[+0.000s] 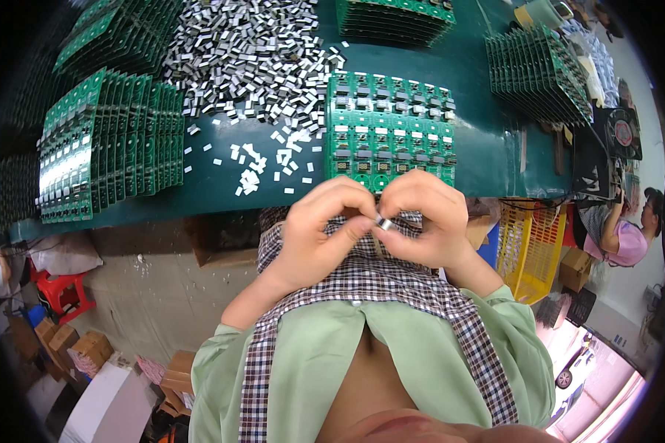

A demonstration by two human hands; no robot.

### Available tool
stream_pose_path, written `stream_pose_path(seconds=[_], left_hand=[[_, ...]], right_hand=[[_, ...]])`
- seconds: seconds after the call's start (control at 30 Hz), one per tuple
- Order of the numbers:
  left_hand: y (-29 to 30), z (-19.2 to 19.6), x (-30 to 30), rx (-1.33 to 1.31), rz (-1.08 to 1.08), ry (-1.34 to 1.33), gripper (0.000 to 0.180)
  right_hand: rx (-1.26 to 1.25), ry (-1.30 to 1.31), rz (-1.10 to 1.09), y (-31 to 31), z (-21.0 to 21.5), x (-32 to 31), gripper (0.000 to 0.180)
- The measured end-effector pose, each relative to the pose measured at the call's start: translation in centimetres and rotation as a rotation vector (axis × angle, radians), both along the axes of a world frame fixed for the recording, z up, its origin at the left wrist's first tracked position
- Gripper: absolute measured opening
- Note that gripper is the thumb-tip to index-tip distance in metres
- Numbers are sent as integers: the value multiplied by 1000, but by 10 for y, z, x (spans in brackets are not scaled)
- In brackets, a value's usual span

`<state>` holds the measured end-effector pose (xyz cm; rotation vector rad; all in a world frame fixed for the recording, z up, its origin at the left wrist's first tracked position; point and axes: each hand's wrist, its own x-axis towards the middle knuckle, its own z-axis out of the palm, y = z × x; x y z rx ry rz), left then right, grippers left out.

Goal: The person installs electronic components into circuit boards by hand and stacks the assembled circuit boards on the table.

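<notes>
Just beyond my apron, at the table's near edge, both my hands are closed in a pinch with their fingertips meeting. Between them is a small silvery block-like piece (383, 223), partly hidden by the fingers. My left hand (324, 235) touches its left side, and my right hand (430, 225) grips it from the right. Right behind the hands lies a green circuit board panel (390, 125) with rows of dark and white components. To the left of this panel are scattered small white pieces (251, 166) and a large heap of small silvery-and-black blocks (247, 55).
Upright stacks of green circuit boards stand at the left (111, 148), far left (118, 33), far middle (399, 22) and right (536, 74) of the green table (480, 159). Below its right side is a yellow plastic basket (532, 251). Another person (621, 240) sits at far right.
</notes>
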<state>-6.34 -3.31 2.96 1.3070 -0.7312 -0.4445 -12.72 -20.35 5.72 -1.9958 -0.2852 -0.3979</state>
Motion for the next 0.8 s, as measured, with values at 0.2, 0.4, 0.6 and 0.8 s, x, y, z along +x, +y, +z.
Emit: stream_pose_path(seconds=[0.2, 0.4, 0.6, 0.8], left_hand=[[1, 8, 3, -6, 26, -122, 16], [-4, 9, -1, 93, 162, -434, 28], [-6, 6, -2, 116, 254, -491, 22], [-6, 13, 2, 138, 200, -425, 16]], right_hand=[[-28, 24, -19, -2, 9, -6, 21], [-138, 84, -162, 0, 11, -20, 22], [-239, -102, -147, -2, -1, -18, 24], [-147, -103, -202, -2, -1, -16, 22]])
